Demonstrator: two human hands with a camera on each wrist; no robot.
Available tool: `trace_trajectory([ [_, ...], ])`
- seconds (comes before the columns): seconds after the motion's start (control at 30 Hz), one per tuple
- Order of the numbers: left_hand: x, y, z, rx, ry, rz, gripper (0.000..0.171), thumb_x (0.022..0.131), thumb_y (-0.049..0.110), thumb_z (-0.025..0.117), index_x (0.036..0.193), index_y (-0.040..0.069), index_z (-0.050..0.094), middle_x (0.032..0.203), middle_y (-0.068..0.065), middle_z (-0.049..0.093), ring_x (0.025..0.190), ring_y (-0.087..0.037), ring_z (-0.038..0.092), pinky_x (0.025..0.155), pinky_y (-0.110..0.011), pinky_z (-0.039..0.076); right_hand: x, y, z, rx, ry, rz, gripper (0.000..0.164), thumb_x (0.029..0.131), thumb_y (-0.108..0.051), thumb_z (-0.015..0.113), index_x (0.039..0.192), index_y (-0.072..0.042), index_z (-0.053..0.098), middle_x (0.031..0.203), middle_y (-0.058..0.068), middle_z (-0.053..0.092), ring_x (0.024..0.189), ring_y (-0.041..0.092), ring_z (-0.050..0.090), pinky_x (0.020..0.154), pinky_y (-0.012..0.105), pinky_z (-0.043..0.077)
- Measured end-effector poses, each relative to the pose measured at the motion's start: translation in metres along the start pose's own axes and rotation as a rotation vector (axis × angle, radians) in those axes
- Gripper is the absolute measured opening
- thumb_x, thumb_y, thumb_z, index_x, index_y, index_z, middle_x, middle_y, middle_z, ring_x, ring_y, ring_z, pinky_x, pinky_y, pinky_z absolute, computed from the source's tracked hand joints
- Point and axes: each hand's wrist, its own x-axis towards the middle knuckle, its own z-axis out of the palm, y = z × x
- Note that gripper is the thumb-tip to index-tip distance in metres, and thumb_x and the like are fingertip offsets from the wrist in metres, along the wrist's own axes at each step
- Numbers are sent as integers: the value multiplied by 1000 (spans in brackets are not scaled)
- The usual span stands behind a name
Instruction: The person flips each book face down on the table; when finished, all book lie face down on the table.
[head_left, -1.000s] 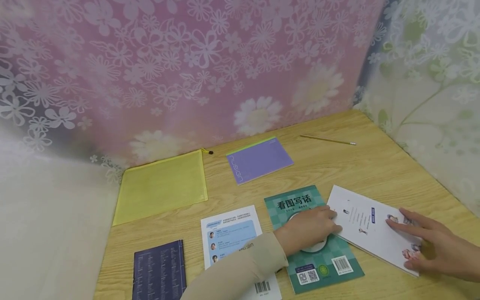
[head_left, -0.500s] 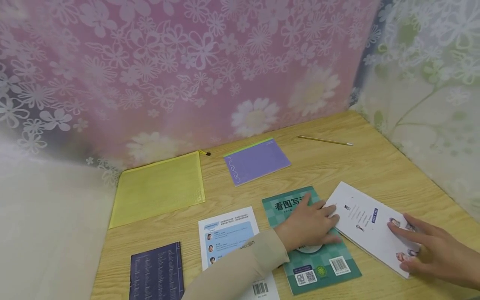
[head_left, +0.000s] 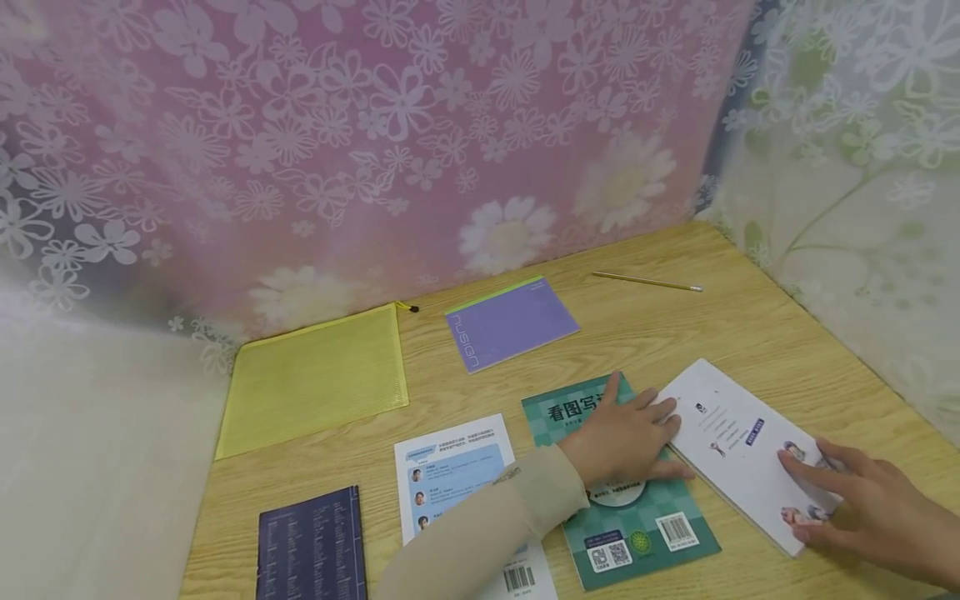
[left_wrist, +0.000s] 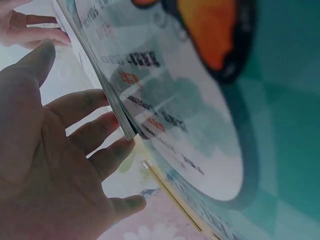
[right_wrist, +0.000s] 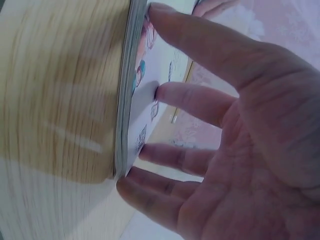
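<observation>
A white book (head_left: pixel 738 437) with small cartoon figures lies aslant at the right of the table. My left hand (head_left: pixel 626 437) is spread over the green book (head_left: pixel 693 508), its fingertips right at the white book's left edge. In the left wrist view, those fingers (left_wrist: pixel 95 132) reach the white book's page edges. My right hand (head_left: pixel 873 504) rests on the near right end of the white book, fingers apart. The right wrist view shows its fingertips and thumb on the cover (right_wrist: pixel 150 95), above the thick page block. Part of the green book is hidden under my left hand.
Left of the green book lies a white-and-blue book (head_left: pixel 453 462), partly covered by my left sleeve (head_left: pixel 487 525). A dark blue booklet (head_left: pixel 311 546) is farther left. Behind are a yellow zip pouch (head_left: pixel 315 375), a purple notebook (head_left: pixel 513 325) and a pencil (head_left: pixel 647 281).
The white book has turned clockwise, its far end moving right and its near end left. My left fingers have spread apart, and my right hand has moved slightly with the book.
</observation>
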Motion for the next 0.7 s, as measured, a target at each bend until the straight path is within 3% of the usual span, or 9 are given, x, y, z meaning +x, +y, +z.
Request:
trace_trajectory([
  [0.37,14,1,-7,18,2,-36,83,96,86,25,166,42,25,175,21,15,164,-7,16,133,-59,8,0,-14,-2,-41,38,41,88,75,-63,86,135,-1,68,127,48,53,112,61,53,93,76,41],
  [0.57,18,1,-8,-1,-24,-51,84,94,88,27,167,45,17,176,21,9,165,-7,12,133,-59,6,1,-20,0,-50,-18,83,89,75,-65,83,134,1,68,120,50,55,108,62,54,90,79,43],
  [0.7,18,1,-11,7,-29,-55,85,93,89,28,166,48,14,177,19,8,165,-8,13,133,-59,7,3,-23,1,-42,-99,128,96,76,-69,80,138,3,64,118,52,51,103,64,54,87,79,45],
])
